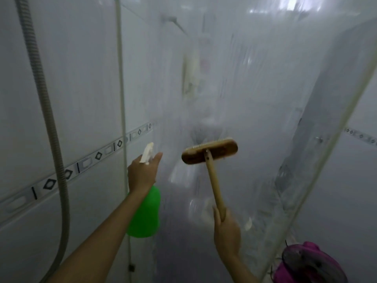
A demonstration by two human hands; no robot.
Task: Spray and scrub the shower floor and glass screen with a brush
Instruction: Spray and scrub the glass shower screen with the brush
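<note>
Now scrubbing the glass screen (255,99).
Right hand (226,227) clamps the brush (210,151); left hand (142,172) grips the spray bottle (145,213) at nine o'clock; press bristles flat.

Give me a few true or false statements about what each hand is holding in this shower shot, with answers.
1. The left hand holds a green spray bottle. True.
2. The right hand holds a sponge. False: it grips the wooden handle of a brush.
3. The brush head is raised toward the glass screen. True.
4. The shower hose hangs at the right. False: it hangs at the left, along the tiled wall.
</note>
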